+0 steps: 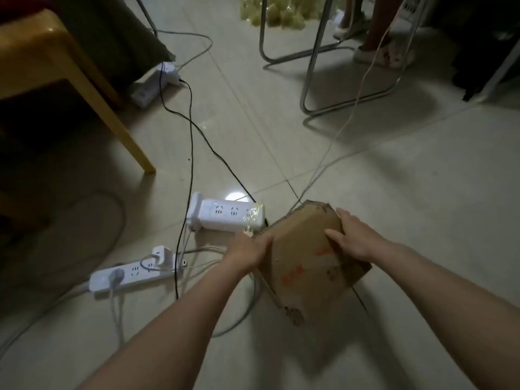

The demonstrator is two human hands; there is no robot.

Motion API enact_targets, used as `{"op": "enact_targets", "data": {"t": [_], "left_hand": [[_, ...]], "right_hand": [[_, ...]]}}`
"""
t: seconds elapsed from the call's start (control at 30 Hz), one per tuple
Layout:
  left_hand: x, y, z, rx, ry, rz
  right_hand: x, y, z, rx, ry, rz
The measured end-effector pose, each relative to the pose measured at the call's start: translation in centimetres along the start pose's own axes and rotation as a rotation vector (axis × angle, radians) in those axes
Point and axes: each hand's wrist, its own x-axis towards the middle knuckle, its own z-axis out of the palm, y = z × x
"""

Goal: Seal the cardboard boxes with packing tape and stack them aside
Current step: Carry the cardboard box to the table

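Blurring made the red print on the cardboard box [306, 266] unreadable, and your fingers on its underside were hidden. You held the box tilted just above the floor [394, 192], beside a white power strip [225, 218]. Your left hand [249, 253] gripped its left edge, thumb curled over the top; your right hand [353, 237] clasped the far right corner, arms outstretched.

tiled floor [394, 192] | power strips [132, 275], cables [191, 142] | perhaps stool [42, 68]
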Motion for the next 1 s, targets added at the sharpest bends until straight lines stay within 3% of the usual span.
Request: {"op": "enact_targets", "data": {"t": [0.1,0.17,0.3,0.53,0.87,1.0], "left_hand": [[-0.1,-0.4,0.9,-0.371,-0.23,-0.269],[0.1,-0.6,1.3,-0.56,-0.262,-0.344],[0.1,0.9,1.6,-0.653,-0.27,-0.404],[-6.3,8.0,-3.5,-0.711,-0.19,-0.215],[-24.6,23.7,-22.1,-0.76,-0.044,0.121],[-34.1,30.4,-30.7,-0.757,0.035,0.204]], "right_hand": [[-0.3,0.4,0.9,0.121,-0.017,0.039],[-0.7,0.3,1.1,0.172,-0.025,0.063],[-1.2,-0.3,0.3,0.311,0.036,0.135],[-6.4,-4.8,-7.8,0.592,0.261,0.147],[-23.3,-19.5,-29.9,0.788,0.251,-0.237],[-31.9,-25.9,-39.2,0.808,0.268,-0.298]]}}
